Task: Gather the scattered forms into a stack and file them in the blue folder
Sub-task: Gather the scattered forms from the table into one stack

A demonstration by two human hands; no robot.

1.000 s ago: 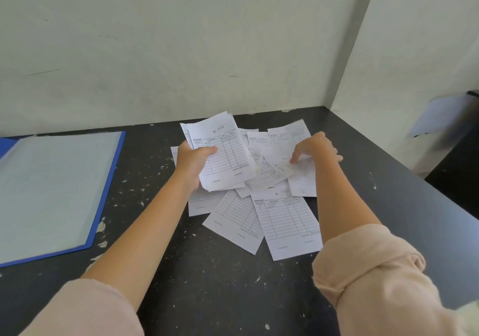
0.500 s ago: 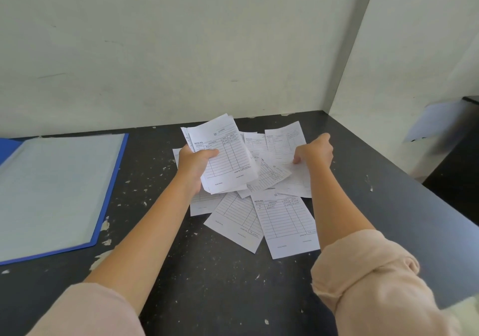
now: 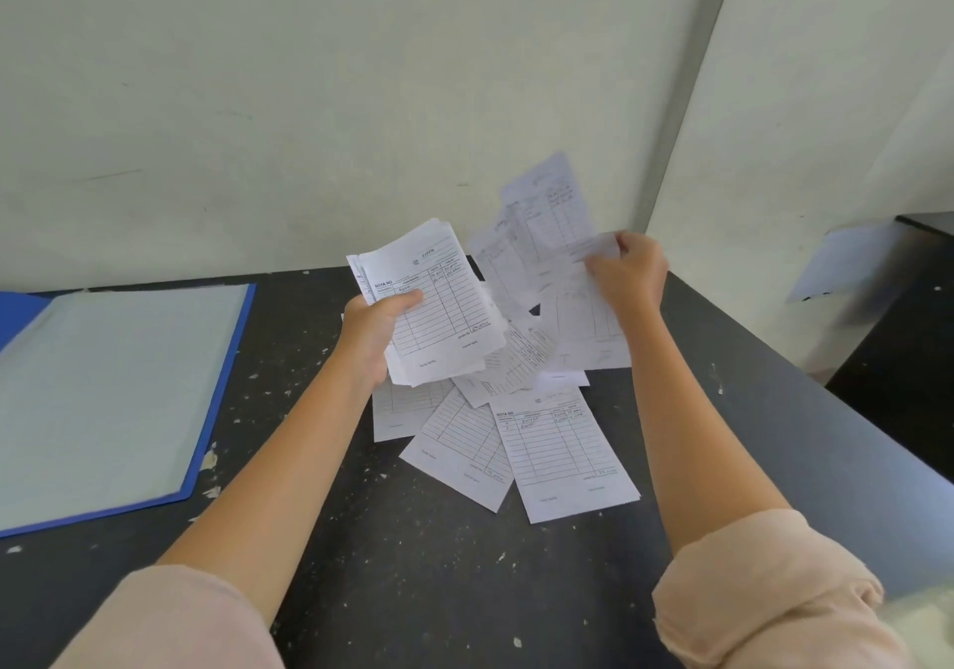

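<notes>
The left hand (image 3: 379, 330) grips a small stack of white printed paper forms (image 3: 436, 307), thumb on top, above the dark speckled tabletop (image 3: 413, 565). The right hand (image 3: 632, 276) pinches maybe three blurry loose forms (image 3: 550, 214), held up high. More scattered forms (image 3: 560, 454) lie piled below. The open blue plastic folder (image 3: 18, 313) lies flat at the far left.

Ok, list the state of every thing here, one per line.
left hand, grips the stack
stack, uneven, held above the table
right hand, pinches the lifted forms
lifted forms, fanned, blurred, in the air
loose forms, overlapping on the table
folder, open, flat on the table
</notes>
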